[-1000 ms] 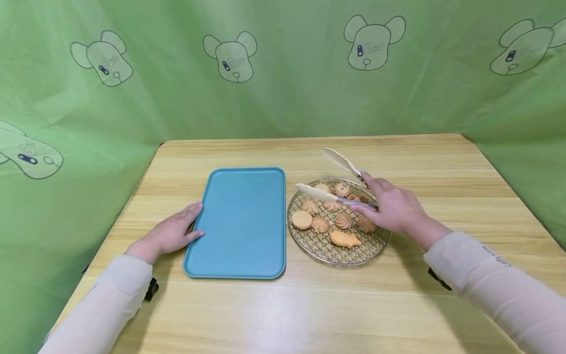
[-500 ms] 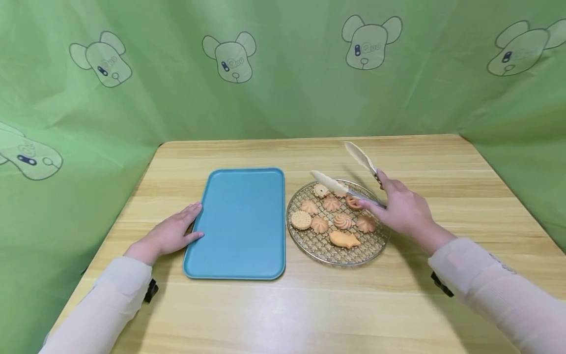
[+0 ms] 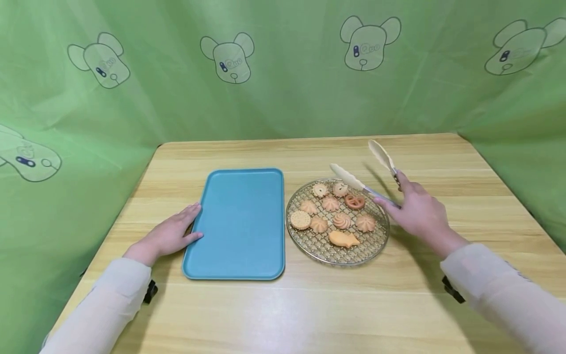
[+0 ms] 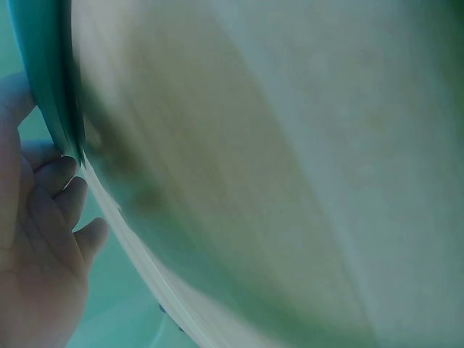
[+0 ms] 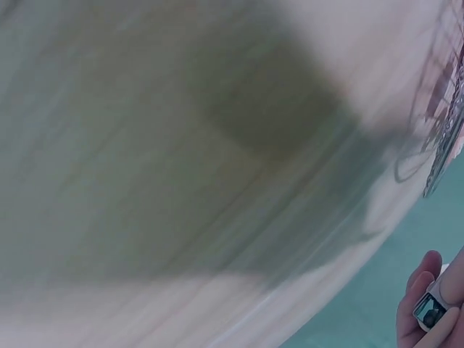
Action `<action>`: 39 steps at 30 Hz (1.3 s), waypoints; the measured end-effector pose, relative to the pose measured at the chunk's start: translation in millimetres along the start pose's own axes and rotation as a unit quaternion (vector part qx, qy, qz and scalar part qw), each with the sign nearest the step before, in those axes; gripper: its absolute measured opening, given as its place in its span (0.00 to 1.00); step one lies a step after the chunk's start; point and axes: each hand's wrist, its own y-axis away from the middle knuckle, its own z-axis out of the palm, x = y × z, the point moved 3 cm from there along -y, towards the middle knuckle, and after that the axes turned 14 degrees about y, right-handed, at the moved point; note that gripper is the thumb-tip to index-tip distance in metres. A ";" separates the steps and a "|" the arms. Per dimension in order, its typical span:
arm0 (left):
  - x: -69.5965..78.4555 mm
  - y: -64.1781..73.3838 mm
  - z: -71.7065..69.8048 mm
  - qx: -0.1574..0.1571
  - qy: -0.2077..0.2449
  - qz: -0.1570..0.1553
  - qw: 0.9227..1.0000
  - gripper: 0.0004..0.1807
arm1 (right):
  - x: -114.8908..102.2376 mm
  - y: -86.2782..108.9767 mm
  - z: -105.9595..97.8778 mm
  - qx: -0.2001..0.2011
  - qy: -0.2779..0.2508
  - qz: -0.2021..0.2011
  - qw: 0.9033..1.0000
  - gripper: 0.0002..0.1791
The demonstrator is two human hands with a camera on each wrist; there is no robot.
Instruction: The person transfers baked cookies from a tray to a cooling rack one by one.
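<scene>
My right hand (image 3: 420, 211) holds a pair of tongs (image 3: 347, 177) with pale scalloped tips and metal arms. The tongs' arms are spread wide, with nothing between the tips. They hang over the back right of a round wire rack (image 3: 320, 250). Several cookies lie on that rack, among them a fish-shaped one (image 3: 343, 239), a pretzel-shaped one (image 3: 354, 201) and a round dotted one (image 3: 300, 220). My left hand (image 3: 170, 232) rests against the left edge of a blue rectangular tray (image 3: 240, 223), fingers extended. In the left wrist view, fingertips touch the tray's rim (image 4: 51, 87).
A light wood-grain table (image 3: 283, 314) bears the tray and the rack side by side, with a narrow gap between them. Green curtains (image 3: 283, 108) with bear-head drawings stand behind and at both sides.
My right hand has moved right with the tongs, away from above the cookies, uncovering the pretzel-shaped one and those near it. The left hand, tray and cookies have stayed put.
</scene>
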 end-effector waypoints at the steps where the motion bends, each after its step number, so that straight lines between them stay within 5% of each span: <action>1: 0.5 0.2 -0.1 0.000 0.000 0.001 1.000 0.41 | 2.4 0.7 0.3 0.001 -0.002 0.005 1.000 0.56; 26: 0.9 0.4 0.0 -0.005 0.000 -0.006 1.000 0.41 | 37.2 24.3 16.2 -0.046 -0.006 0.107 0.993 0.59; 39: 1.4 0.6 -1.1 -0.004 0.002 -0.002 1.000 0.41 | 42.4 28.1 28.2 -0.065 0.001 0.111 0.992 0.60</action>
